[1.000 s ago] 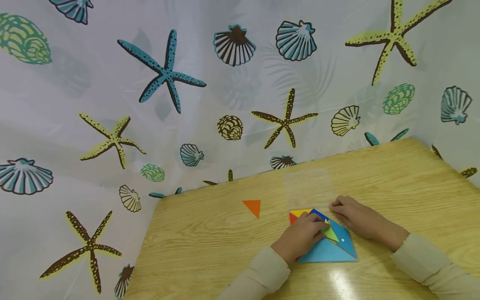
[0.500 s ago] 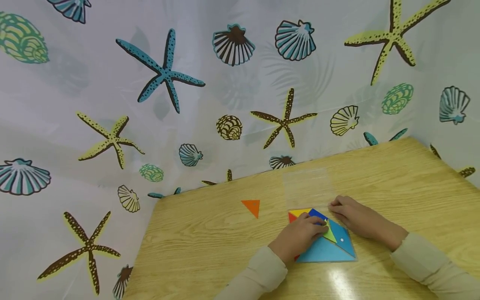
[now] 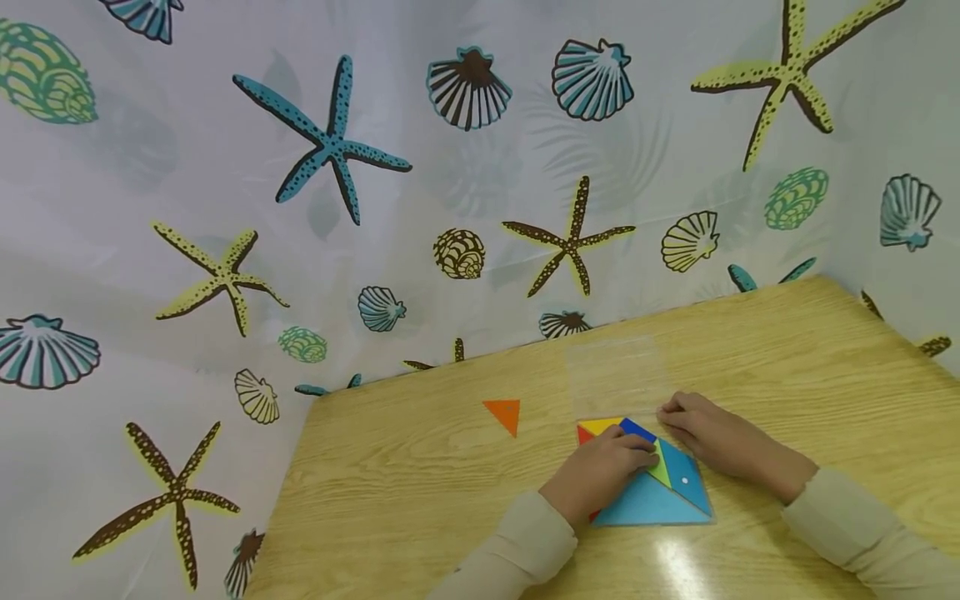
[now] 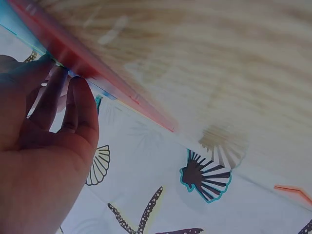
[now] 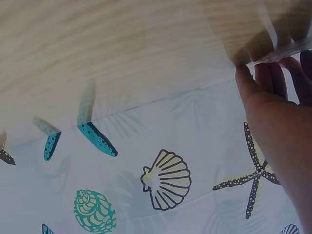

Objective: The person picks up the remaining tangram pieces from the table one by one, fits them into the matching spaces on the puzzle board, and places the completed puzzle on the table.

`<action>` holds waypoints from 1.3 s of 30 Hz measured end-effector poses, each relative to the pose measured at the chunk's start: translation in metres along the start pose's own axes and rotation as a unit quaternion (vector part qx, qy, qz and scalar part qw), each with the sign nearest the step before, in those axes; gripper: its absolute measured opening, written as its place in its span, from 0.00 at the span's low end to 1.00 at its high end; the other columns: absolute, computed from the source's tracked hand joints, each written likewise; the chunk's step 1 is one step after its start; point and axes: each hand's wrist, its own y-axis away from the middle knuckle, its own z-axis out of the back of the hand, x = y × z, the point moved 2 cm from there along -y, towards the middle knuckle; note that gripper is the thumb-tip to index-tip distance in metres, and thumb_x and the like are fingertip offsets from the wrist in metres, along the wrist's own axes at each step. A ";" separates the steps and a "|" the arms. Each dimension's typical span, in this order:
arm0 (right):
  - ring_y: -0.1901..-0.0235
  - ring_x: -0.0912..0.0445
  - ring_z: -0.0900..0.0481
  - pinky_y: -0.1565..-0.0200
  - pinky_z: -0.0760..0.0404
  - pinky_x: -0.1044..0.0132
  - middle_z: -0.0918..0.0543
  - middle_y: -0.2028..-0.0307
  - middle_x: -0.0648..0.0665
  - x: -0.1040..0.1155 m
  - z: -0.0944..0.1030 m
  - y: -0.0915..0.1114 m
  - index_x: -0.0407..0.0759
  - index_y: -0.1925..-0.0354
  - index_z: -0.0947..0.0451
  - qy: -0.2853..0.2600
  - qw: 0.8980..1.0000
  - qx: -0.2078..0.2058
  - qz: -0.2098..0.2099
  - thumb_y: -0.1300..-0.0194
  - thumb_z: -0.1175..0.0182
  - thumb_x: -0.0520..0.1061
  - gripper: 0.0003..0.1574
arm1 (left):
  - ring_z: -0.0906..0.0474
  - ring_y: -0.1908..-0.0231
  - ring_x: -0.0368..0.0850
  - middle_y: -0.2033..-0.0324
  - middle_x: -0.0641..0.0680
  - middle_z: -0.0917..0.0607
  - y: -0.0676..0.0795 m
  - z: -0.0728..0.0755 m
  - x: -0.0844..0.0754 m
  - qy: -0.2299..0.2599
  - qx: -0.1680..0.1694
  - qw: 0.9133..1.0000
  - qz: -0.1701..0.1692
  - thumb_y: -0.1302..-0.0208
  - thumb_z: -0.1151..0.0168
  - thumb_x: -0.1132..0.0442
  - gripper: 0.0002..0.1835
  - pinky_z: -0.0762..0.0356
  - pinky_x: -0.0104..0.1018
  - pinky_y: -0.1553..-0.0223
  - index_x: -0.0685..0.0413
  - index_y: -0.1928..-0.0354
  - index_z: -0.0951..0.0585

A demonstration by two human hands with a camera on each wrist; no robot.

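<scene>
A tangram of coloured flat pieces (image 3: pixel 637 500) fills a shallow clear case on the table. My left hand (image 3: pixel 609 471) reaches over it from the left, fingertips on the light green triangle (image 3: pixel 663 468), which lies level among the blue pieces. In the left wrist view the left hand's fingers (image 4: pixel 80 105) touch the pieces beside the red one (image 4: pixel 73 56). My right hand (image 3: pixel 716 433) holds the clear case's edge (image 5: pixel 292 51) near the hinge with curled fingers. Red and yellow pieces (image 3: pixel 600 425) show partly behind the left hand.
An orange triangle (image 3: pixel 507 415) lies alone on the wooden table (image 3: pixel 390 483), left of the case. The case's clear lid (image 3: pixel 618 375) lies unfolded toward the back. A curtain (image 3: pixel 420 175) printed with shells and starfish hangs along the table's far edge.
The green triangle, earlier askew over the blue pieces under my left fingers, has turned and shifted left and now lies level between them. My right hand stays in place.
</scene>
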 end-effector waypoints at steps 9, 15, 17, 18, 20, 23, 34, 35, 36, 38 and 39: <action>0.53 0.49 0.27 0.55 0.24 0.56 0.26 0.56 0.42 0.003 0.003 -0.001 0.31 0.49 0.23 0.006 1.000 -0.007 0.010 0.36 0.44 0.35 0.17 | 0.31 0.49 0.34 0.46 0.37 0.24 0.003 -0.002 0.000 -0.026 -0.002 1.000 -0.007 0.30 0.50 0.54 0.16 0.38 0.19 0.46 0.39 0.45 0.21; 0.53 0.49 0.27 0.55 0.24 0.56 0.25 0.56 0.43 0.005 0.006 0.000 0.31 0.49 0.23 0.003 1.000 -0.010 0.011 0.37 0.43 0.34 0.17 | 0.32 0.44 0.34 0.44 0.38 0.26 0.002 -0.007 -0.002 -0.034 0.024 0.999 -0.006 0.29 0.52 0.52 0.18 0.39 0.22 0.43 0.40 0.41 0.24; 0.53 0.49 0.27 0.55 0.24 0.55 0.25 0.56 0.43 0.005 0.006 0.000 0.31 0.49 0.23 0.001 1.000 -0.009 0.011 0.37 0.42 0.34 0.17 | 0.33 0.44 0.33 0.43 0.38 0.26 0.002 -0.007 -0.002 -0.033 0.033 0.999 -0.002 0.29 0.52 0.52 0.18 0.38 0.22 0.44 0.40 0.40 0.25; 0.53 0.48 0.27 0.55 0.24 0.55 0.25 0.56 0.42 0.005 0.006 0.000 0.31 0.49 0.23 0.000 1.000 -0.009 0.010 0.37 0.42 0.34 0.17 | 0.33 0.44 0.33 0.43 0.38 0.27 0.003 -0.007 -0.003 -0.032 0.035 0.999 -0.001 0.29 0.53 0.52 0.18 0.38 0.22 0.44 0.40 0.40 0.25; 0.53 0.49 0.27 0.54 0.24 0.55 0.25 0.56 0.43 0.005 0.005 0.000 0.31 0.49 0.23 0.001 1.000 -0.006 0.006 0.37 0.43 0.35 0.17 | 0.32 0.44 0.33 0.43 0.38 0.26 0.003 -0.006 -0.003 -0.026 0.036 0.999 0.004 0.29 0.53 0.52 0.18 0.38 0.21 0.44 0.40 0.41 0.25; 0.52 0.49 0.27 0.54 0.24 0.56 0.25 0.55 0.43 0.005 0.005 -0.001 0.31 0.48 0.23 0.005 1.000 -0.003 0.001 0.36 0.44 0.34 0.17 | 0.32 0.44 0.32 0.43 0.39 0.26 0.005 -0.005 -0.004 -0.011 0.037 0.999 0.014 0.29 0.52 0.52 0.17 0.39 0.21 0.43 0.40 0.42 0.23; 0.53 0.49 0.27 0.54 0.24 0.55 0.25 0.56 0.43 0.003 0.002 -0.003 0.30 0.48 0.24 0.004 1.000 0.002 -0.006 0.36 0.48 0.30 0.18 | 0.33 0.44 0.29 0.45 0.38 0.26 0.017 -0.004 0.016 0.064 0.005 0.997 0.040 0.29 0.52 0.56 0.16 0.37 0.21 0.45 0.41 0.43 0.24; 0.53 0.49 0.27 0.54 0.24 0.55 0.25 0.56 0.43 0.002 0.002 -0.003 0.30 0.48 0.24 0.003 1.000 0.006 -0.011 0.35 0.48 0.30 0.18 | 0.34 0.44 0.29 0.45 0.38 0.26 0.020 -0.004 0.022 0.076 -0.008 0.996 0.052 0.29 0.51 0.57 0.16 0.36 0.21 0.45 0.42 0.43 0.24; 0.53 0.50 0.27 0.54 0.24 0.55 0.26 0.56 0.43 0.002 0.001 -0.003 0.31 0.48 0.24 0.003 1.000 0.008 -0.014 0.35 0.48 0.31 0.18 | 0.33 0.44 0.30 0.46 0.38 0.26 0.023 -0.003 0.028 0.090 -0.023 0.993 0.068 0.29 0.50 0.57 0.16 0.35 0.22 0.46 0.42 0.43 0.24; 0.53 0.50 0.27 0.53 0.24 0.55 0.26 0.56 0.43 0.001 0.001 -0.004 0.31 0.48 0.24 -0.001 1.000 0.010 -0.019 0.35 0.48 0.31 0.18 | 0.33 0.45 0.32 0.47 0.39 0.26 0.030 -0.002 0.041 0.111 -0.056 0.987 0.100 0.30 0.49 0.59 0.15 0.34 0.23 0.46 0.42 0.44 0.23; 0.53 0.50 0.27 0.53 0.24 0.55 0.26 0.56 0.43 0.001 0.000 -0.004 0.31 0.48 0.24 0.000 1.000 0.010 -0.020 0.35 0.47 0.31 0.18 | 0.32 0.46 0.32 0.48 0.39 0.25 0.035 -0.001 0.048 0.122 -0.072 0.983 0.119 0.30 0.49 0.59 0.15 0.33 0.24 0.47 0.43 0.45 0.23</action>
